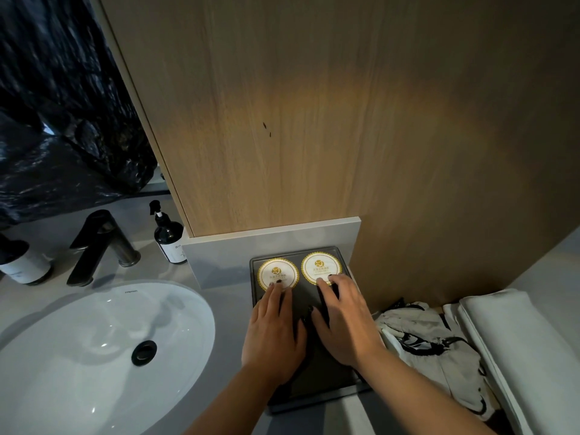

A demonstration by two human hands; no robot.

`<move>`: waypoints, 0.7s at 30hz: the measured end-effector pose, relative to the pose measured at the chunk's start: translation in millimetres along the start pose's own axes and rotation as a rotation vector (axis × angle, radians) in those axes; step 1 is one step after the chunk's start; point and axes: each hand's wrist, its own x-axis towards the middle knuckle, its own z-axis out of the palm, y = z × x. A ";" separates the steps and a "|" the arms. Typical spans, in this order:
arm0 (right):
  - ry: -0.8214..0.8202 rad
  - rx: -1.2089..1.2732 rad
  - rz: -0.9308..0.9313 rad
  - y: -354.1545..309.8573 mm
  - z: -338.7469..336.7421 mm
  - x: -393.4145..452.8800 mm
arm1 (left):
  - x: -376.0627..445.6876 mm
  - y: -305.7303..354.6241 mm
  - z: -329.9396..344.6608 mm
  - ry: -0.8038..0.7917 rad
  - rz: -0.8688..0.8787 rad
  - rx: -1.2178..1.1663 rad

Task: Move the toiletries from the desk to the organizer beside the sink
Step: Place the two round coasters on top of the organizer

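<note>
I see both hands flat on the dark tray point(340, 392) at 5 o'clock from the sink point(94, 350): left hand point(274, 335) and right hand point(343, 321), fingers straight, touching two round gold-rimmed lids point(277, 273) at the tray's 12 o'clock end.

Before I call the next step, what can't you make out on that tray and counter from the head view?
- Dark tray: its middle is hidden under the left hand and right hand; anything held beneath cannot be told.
- Two round gold-edged discs: print too small to read; fingertips cover their near edges.
- Pump bottle: label partly cut off by the grey ledge.
- Second bottle: cut off by the left edge.
</note>
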 end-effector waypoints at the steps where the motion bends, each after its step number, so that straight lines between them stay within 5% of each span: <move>1: 0.005 0.008 0.000 0.5 0.1 0.0 | -0.5 0.1 0.5 0.005 -0.011 -0.011; 9: 0.020 0.068 -0.030 4.7 -6.4 -3.7 | -1.2 4.9 -5.0 -0.030 -0.100 -0.047; 21: 0.030 0.146 -0.233 48.2 -76.4 25.1 | 0.2 46.6 -52.5 0.156 -0.239 -0.089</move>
